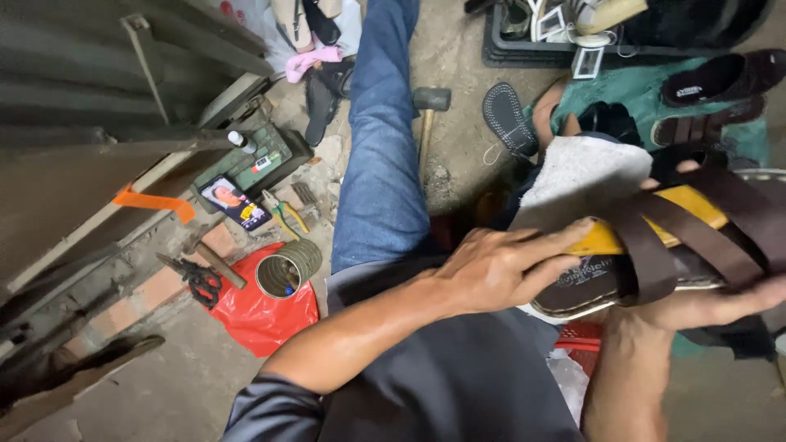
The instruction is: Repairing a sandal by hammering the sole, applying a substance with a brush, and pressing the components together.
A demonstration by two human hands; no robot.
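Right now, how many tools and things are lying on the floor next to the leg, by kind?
Hammers: 2, a dark-headed hammer and a rusty hammer
Scissors: 1
Pliers: 1
Open tin can: 1
Phone: 1
Red plastic bag: 1
Total: 7

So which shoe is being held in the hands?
The brown-strapped sandal with the yellow insole: the left hand presses on it and the right hand supports it underneath. The dark slipper and black sole lie untouched on the ground.
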